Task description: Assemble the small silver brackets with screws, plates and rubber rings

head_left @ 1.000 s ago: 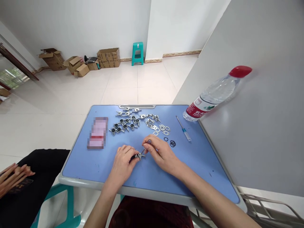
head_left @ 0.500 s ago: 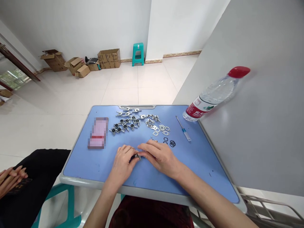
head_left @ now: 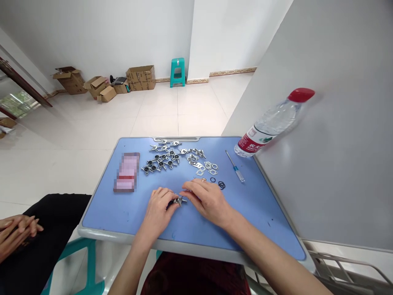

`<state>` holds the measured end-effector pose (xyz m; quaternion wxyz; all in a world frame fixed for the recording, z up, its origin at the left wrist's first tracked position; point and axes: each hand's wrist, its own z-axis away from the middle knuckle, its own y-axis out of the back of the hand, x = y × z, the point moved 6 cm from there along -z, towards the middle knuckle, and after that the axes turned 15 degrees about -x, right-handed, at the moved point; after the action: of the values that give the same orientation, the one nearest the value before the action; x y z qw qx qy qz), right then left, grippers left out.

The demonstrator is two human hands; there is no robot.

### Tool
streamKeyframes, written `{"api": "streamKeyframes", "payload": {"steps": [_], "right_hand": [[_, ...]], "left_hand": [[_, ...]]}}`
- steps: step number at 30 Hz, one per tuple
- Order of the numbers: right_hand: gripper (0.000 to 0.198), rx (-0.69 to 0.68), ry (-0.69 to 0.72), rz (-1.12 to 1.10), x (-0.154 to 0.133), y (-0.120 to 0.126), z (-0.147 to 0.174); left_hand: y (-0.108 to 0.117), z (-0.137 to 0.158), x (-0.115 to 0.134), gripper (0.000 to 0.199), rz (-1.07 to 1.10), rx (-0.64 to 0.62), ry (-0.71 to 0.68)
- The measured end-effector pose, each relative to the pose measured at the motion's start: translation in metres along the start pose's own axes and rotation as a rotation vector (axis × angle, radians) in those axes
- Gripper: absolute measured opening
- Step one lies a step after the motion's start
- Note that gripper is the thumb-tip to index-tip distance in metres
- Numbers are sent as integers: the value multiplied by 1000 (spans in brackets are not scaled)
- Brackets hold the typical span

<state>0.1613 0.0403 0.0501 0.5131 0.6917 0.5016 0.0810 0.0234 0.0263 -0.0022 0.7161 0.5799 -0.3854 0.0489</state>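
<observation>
Near the front of the blue table (head_left: 123, 211), my left hand (head_left: 160, 207) pinches a small metal fitting (head_left: 179, 200) between thumb and fingers. The fitting has a flange and a short stub that points right; the left hand partly covers it. Just to its right is my right hand (head_left: 207, 200), thumb and index finger slightly apart with nothing visible between them. Beyond the hands lie several black O-rings (head_left: 221, 185), a few tiny copper-coloured pieces (head_left: 204, 179) and flat metal gaskets (head_left: 213, 172). Similar fittings with black centres (head_left: 161, 164) form a group farther back.
A blue-handled screwdriver (head_left: 238, 172) lies at the right, near a red-capped water bottle (head_left: 256, 137) by the grey partition (head_left: 337, 164). A blurred pink, flat object (head_left: 127, 172) is at the left. Another person's clasped hands (head_left: 21, 231) rest at far left. More metal parts (head_left: 162, 145) lie at the back.
My right hand has shifted slightly right, away from the fitting, uncovering its stub. My left hand keeps its pinch. The view has moved a little.
</observation>
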Motion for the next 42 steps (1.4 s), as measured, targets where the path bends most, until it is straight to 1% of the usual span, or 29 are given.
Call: {"api": "streamKeyframes", "payload": {"steps": [3,5,9,11,16,18,21,23,26,28,30,32,36,40,42], "right_hand": [[21,-57,29,-102,-3,2,-2],[24,-68,44,-146,-3,1,-2],[12,-13,21,-83,-1,-2,-2],[11,-14,31,-69,-2,-3,-2],[25,-94,49,-164,-4,-1,-3],[23,-59,36,-162,-2,1,-3],[14,25,2,-111,1,0,-3],[12,48,6,-80,1,-2,-2],[14,3,16,-52,-2,-3,-2],[19,-52,4,-75,-2,-3,-2],[22,-71,0,-124,-3,-3,-3],[20,-41,-4,-149,-1,-2,-2],[14,9,-31,-129,2,-4,0],[25,-36,11,-165,0,-5,0],[27,-50,4,-189,0,-6,-1]], "left_hand": [[0,0,0,6,-7,4,0],[0,1,0,6,-9,2,1],[-1,1,0,7,-15,0,6],[-1,1,0,7,-21,1,7],[-1,-1,0,7,-13,10,2],[-1,0,0,7,-11,14,-1],[-1,0,-1,6,-12,7,2],[-1,0,-1,6,-11,2,3],[-1,0,-1,7,-13,-3,5],[-1,0,0,8,-20,-7,9],[-1,0,0,6,-23,-6,6],[0,0,0,5,-20,4,-5],[0,0,1,6,-18,0,-3],[0,0,1,6,-15,-7,9],[1,0,1,6,-14,-6,12]]}}
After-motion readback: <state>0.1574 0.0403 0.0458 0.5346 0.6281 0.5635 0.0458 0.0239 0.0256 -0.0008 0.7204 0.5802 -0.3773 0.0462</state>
